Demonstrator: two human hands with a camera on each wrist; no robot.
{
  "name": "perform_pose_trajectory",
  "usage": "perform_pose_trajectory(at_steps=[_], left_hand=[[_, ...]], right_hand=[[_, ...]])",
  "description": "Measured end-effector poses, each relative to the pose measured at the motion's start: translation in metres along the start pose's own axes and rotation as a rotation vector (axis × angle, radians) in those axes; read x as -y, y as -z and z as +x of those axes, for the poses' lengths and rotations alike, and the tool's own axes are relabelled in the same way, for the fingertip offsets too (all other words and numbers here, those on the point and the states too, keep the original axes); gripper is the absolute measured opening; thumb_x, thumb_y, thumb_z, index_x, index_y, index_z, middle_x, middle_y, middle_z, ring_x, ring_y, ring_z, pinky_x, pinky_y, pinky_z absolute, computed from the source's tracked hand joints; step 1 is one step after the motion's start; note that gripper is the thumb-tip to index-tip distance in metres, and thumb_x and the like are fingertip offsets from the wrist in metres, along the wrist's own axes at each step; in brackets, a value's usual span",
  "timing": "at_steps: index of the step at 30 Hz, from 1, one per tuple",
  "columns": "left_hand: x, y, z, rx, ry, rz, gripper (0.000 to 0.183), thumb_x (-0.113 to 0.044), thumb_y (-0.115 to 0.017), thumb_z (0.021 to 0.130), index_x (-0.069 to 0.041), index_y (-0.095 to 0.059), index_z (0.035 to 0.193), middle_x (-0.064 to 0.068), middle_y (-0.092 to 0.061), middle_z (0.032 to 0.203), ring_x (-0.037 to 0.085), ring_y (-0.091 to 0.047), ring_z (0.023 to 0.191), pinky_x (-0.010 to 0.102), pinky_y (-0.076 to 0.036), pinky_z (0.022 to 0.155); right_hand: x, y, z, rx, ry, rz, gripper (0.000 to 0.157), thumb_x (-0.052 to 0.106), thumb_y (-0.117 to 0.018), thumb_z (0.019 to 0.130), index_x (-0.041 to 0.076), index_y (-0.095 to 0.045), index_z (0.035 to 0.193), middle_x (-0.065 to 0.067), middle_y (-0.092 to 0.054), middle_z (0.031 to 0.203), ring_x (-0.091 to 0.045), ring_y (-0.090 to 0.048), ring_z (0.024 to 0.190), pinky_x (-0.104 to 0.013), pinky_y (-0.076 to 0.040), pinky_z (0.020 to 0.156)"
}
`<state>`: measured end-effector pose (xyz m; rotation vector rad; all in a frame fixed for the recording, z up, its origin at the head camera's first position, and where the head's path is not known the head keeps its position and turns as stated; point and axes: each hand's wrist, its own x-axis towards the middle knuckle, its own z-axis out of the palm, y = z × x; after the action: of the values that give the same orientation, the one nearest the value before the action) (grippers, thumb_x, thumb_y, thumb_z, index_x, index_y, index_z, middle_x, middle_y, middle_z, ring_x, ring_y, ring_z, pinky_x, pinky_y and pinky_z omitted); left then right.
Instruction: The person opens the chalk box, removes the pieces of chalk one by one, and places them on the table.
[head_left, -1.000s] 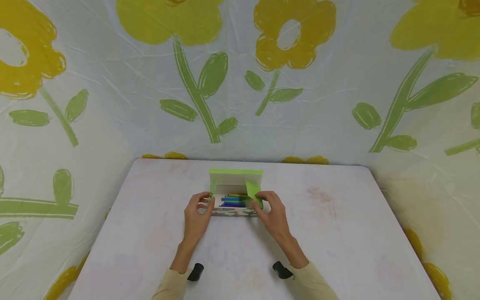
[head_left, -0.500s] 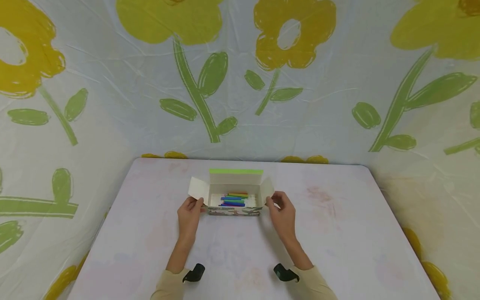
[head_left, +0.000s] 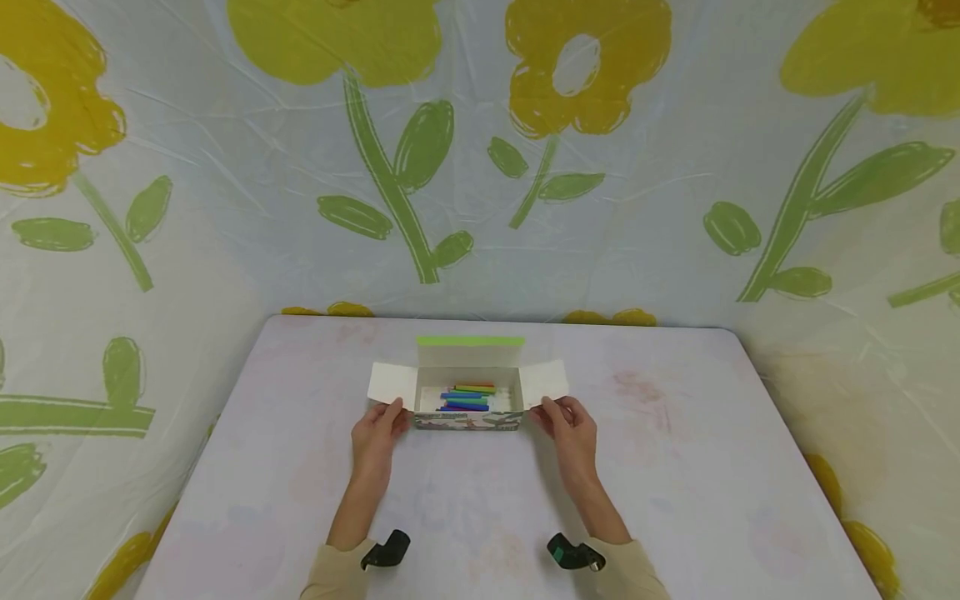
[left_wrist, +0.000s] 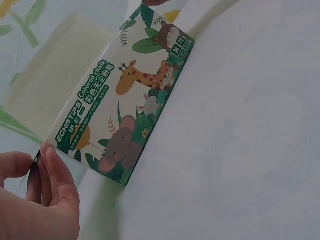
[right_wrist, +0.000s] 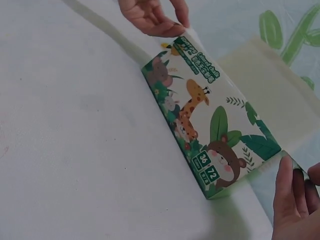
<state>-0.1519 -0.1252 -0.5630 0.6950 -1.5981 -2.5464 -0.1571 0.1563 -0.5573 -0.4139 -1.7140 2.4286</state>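
Note:
A colored chalk box (head_left: 468,422) stands on the table with its lid (head_left: 470,355) raised at the back. Several colored chalk sticks (head_left: 465,400) lie inside, blue, green, yellow and more. My left hand (head_left: 375,442) pinches the left side flap (head_left: 392,383), which is folded outward. On the other side, my right hand (head_left: 573,442) holds the right side flap (head_left: 546,379) by its near edge. Giraffe, elephant and bear drawings cover the box front (left_wrist: 125,105) in the left wrist view. The right wrist view shows the right thumb and fingers (right_wrist: 295,200) at the box's end.
The pale table (head_left: 480,492) spreads around the box to either side and in front. A flowered cloth (head_left: 480,183) hangs behind the table and along both sides. Black wrist devices (head_left: 386,550) sit at the cuffs.
Both side flaps have swung outward from over the box opening and now lie spread. My hands have moved apart with them, uncovering the chalk sticks. The box has hardly moved.

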Motion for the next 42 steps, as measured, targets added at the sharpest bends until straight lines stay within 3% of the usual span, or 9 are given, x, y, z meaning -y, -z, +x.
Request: perform_pose_trajectory(at_steps=[5, 13, 21, 25, 36, 42], left_hand=[[0.003, 0.003, 0.0, 0.027, 0.061, -0.09, 0.017, -0.011, -0.066, 0.101, 0.0, -0.054, 0.098, 0.002, -0.066, 0.088, 0.01, -0.069, 0.083, 0.021, -0.056, 0.079], [0.005, 0.001, -0.003, 0.057, 0.162, -0.168, 0.015, -0.013, -0.062, 0.105, 0.001, -0.056, 0.109, 0.001, -0.066, 0.088, 0.008, -0.066, 0.082, 0.019, -0.054, 0.076], [0.007, 0.001, -0.003, 0.051, 0.248, -0.244, 0.015, -0.014, -0.064, 0.104, 0.001, -0.062, 0.108, 0.0, -0.069, 0.083, 0.008, -0.067, 0.077, 0.019, -0.055, 0.073], [0.008, 0.002, -0.001, 0.053, 0.279, -0.27, 0.016, -0.013, -0.064, 0.103, 0.001, -0.062, 0.109, 0.0, -0.069, 0.083, 0.008, -0.066, 0.077, 0.019, -0.055, 0.072], [0.009, 0.002, 0.002, 0.1, 0.389, -0.357, 0.013, -0.013, -0.062, 0.104, -0.003, -0.063, 0.096, 0.001, -0.068, 0.081, 0.007, -0.064, 0.073, 0.018, -0.053, 0.07], [0.008, 0.005, 0.004, 0.103, 0.434, -0.375, 0.012, -0.012, -0.061, 0.104, -0.001, -0.063, 0.098, 0.002, -0.067, 0.081, 0.008, -0.065, 0.073, 0.019, -0.054, 0.071]], right_hand=[[-0.004, 0.001, 0.0, -0.034, -0.083, 0.046, 0.014, 0.001, -0.064, 0.1, -0.005, -0.054, 0.092, -0.009, -0.073, 0.082, -0.016, -0.074, 0.08, -0.034, -0.058, 0.087], [-0.014, 0.005, 0.004, -0.039, -0.229, 0.125, 0.018, 0.002, -0.062, 0.102, 0.004, -0.061, 0.084, -0.004, -0.071, 0.082, -0.013, -0.073, 0.082, -0.028, -0.059, 0.085], [-0.019, 0.007, 0.003, 0.004, -0.329, 0.176, 0.007, 0.005, -0.06, 0.103, 0.0, -0.064, 0.101, -0.006, -0.071, 0.092, -0.015, -0.072, 0.089, -0.032, -0.057, 0.091], [-0.018, 0.008, 0.002, 0.019, -0.383, 0.173, 0.01, 0.006, -0.06, 0.104, -0.002, -0.062, 0.108, -0.007, -0.071, 0.096, -0.016, -0.072, 0.092, -0.034, -0.056, 0.094], [-0.015, 0.009, 0.007, 0.058, -0.598, 0.332, 0.019, 0.008, -0.057, 0.106, 0.004, -0.072, 0.095, -0.006, -0.072, 0.093, -0.013, -0.071, 0.088, -0.027, -0.057, 0.089], [-0.011, 0.012, 0.01, 0.102, -0.663, 0.302, 0.014, 0.011, -0.06, 0.105, 0.004, -0.071, 0.099, -0.005, -0.072, 0.097, -0.013, -0.07, 0.093, -0.029, -0.055, 0.094]])
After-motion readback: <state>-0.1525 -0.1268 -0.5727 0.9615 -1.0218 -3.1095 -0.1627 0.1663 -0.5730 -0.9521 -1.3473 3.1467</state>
